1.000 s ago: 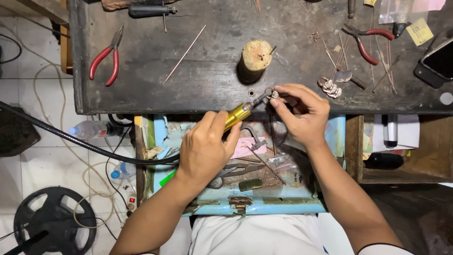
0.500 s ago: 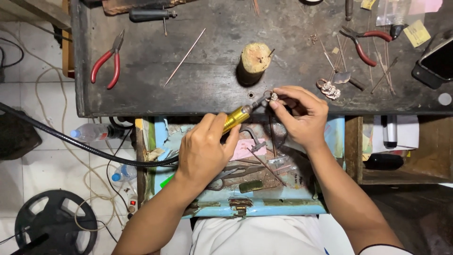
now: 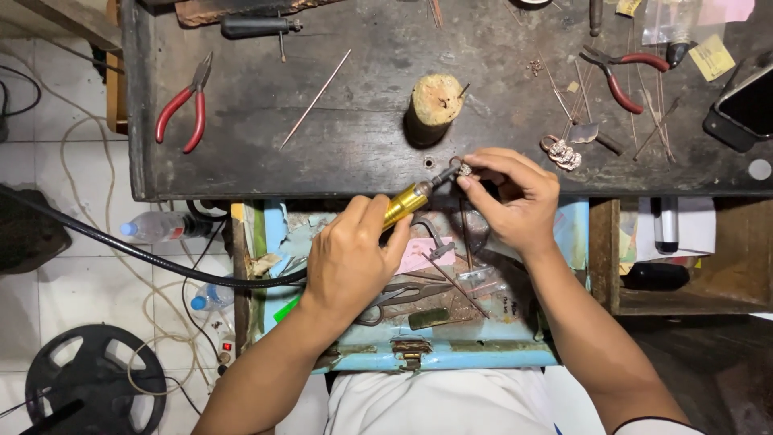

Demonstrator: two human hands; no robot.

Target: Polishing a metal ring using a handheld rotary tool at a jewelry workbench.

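My left hand (image 3: pixel 348 256) grips a gold-coloured rotary handpiece (image 3: pixel 409 200) fed by a black flexible hose (image 3: pixel 145 256). Its tip touches a small silver piece (image 3: pixel 464 169) pinched between the fingers of my right hand (image 3: pixel 515 197). Both hands work at the front edge of a dark wooden bench (image 3: pixel 362 129), above an open light-blue drawer (image 3: pixel 451 348) filled with scraps and small tools.
On the bench lie red-handled pliers (image 3: pixel 183 109), a thin metal rod (image 3: pixel 316 98), a wooden peg (image 3: pixel 435 103), a second pair of red pliers (image 3: pixel 620 74), silver pieces (image 3: pixel 562 153) and a phone (image 3: pixel 745 101). Scissors (image 3: pixel 394 298) lie in the drawer. Bottles (image 3: pixel 165 227) stand on the tiled floor.
Both hands stay in nearly the same place at the bench edge; the handpiece tip stays against the silver piece. The view has shifted only slightly.
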